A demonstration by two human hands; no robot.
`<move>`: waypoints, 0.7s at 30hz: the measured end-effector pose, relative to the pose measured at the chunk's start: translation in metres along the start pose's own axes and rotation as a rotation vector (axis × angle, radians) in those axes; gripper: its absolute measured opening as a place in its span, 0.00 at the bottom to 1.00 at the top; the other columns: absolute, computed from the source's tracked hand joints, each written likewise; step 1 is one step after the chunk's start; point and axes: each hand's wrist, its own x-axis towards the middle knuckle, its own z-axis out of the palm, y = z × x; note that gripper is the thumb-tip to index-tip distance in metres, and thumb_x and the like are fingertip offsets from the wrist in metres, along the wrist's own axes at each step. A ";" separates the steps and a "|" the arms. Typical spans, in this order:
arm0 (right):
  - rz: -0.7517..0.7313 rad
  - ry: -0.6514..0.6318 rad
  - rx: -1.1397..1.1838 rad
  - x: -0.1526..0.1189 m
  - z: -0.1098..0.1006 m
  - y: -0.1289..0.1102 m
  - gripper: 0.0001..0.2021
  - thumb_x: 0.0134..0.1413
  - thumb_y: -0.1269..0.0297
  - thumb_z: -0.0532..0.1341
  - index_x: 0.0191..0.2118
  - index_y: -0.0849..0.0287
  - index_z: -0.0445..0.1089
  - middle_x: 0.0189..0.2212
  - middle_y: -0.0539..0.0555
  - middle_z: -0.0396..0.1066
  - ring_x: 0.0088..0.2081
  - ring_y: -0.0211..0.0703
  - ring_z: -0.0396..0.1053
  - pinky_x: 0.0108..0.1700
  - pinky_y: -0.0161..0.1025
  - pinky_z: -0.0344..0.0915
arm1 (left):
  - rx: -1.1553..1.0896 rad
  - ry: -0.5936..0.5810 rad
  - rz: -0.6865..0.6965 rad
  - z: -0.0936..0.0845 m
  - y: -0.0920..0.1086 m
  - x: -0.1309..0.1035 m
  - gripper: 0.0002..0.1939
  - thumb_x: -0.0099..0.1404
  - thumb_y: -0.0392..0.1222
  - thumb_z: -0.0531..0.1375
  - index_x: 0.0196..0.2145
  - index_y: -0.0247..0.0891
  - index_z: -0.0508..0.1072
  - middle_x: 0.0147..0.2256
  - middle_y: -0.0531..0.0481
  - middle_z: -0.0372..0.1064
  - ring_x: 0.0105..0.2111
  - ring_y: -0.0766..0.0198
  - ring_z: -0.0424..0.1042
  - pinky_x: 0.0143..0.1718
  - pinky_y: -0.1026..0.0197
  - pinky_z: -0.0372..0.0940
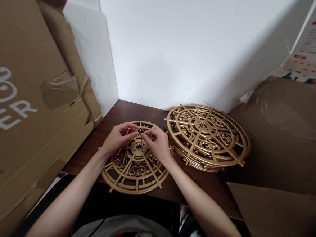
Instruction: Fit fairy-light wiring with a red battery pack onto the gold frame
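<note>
Left hand: thumb and forefinger pinched above the hub, with a red tool point(124, 142) tucked in the palm; this is the left hand point(117, 139).
Right hand: thumb and forefinger closed on what looks like a thin wire point(142, 138); the right hand point(158, 144) meets the left fingertips at 12 o'clock of the hub.
Wire risk: it could slip or kink, being so fine and held only at the fingertips; exactly where it attaches is too small to tell.
Tool risk: the red tool slants past the hub from 11 toward 9 o'clock, and could snag the scrollwork or drop if the palm relaxes.
Disc risk: the near rim reaches the table edge at 6 o'clock, so a forearm leaning there might tip or shift it.
Gold disc: the openwork gold disc point(137, 154) lies beneath both hands on the dark wood table point(134, 111); rings, spokes, curled scroll panels, a dark-centred hub and short stubs past the rim.
Stack: more gold discs point(206, 127) piled at 2 to 3 o'clock, just beside the first, the top one carrying loose red and pale wires; a sideways knock might make the pile slide.
Surroundings: cardboard box point(25, 123) at 10 o'clock, brown carton point(281, 141) at 3, white wall point(178, 55) at 12.
</note>
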 end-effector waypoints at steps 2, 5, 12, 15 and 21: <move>0.007 -0.019 -0.007 0.000 0.000 0.001 0.06 0.54 0.65 0.63 0.29 0.59 0.75 0.28 0.52 0.71 0.30 0.38 0.66 0.34 0.34 0.61 | 0.029 0.001 -0.006 0.000 0.000 0.000 0.14 0.55 0.45 0.67 0.38 0.36 0.75 0.19 0.59 0.58 0.15 0.76 0.51 0.16 0.69 0.45; -0.013 -0.063 -0.038 -0.002 0.002 0.003 0.06 0.56 0.64 0.63 0.32 0.59 0.76 0.30 0.52 0.72 0.31 0.39 0.68 0.35 0.35 0.62 | 0.106 0.003 0.011 0.001 0.002 -0.001 0.13 0.54 0.46 0.67 0.36 0.36 0.75 0.16 0.60 0.55 0.15 0.74 0.52 0.17 0.69 0.47; -0.096 -0.083 -0.076 -0.005 0.004 0.004 0.06 0.58 0.65 0.61 0.33 0.58 0.75 0.31 0.53 0.71 0.34 0.40 0.69 0.37 0.35 0.63 | 0.162 0.019 0.056 0.005 0.006 -0.003 0.13 0.53 0.46 0.68 0.34 0.36 0.76 0.19 0.58 0.61 0.17 0.73 0.55 0.19 0.68 0.50; -0.100 -0.059 -0.051 -0.004 0.004 0.003 0.06 0.57 0.65 0.61 0.32 0.59 0.74 0.30 0.52 0.70 0.32 0.39 0.67 0.36 0.34 0.62 | 0.149 0.007 0.054 0.004 0.005 -0.002 0.14 0.53 0.46 0.68 0.36 0.36 0.76 0.22 0.56 0.64 0.18 0.73 0.55 0.19 0.68 0.51; -0.028 -0.011 -0.002 0.000 0.003 0.004 0.07 0.57 0.65 0.61 0.29 0.59 0.73 0.27 0.51 0.69 0.29 0.38 0.64 0.33 0.34 0.60 | 0.076 0.032 0.075 0.003 0.003 0.000 0.17 0.53 0.45 0.68 0.39 0.36 0.75 0.29 0.54 0.68 0.18 0.75 0.56 0.19 0.68 0.52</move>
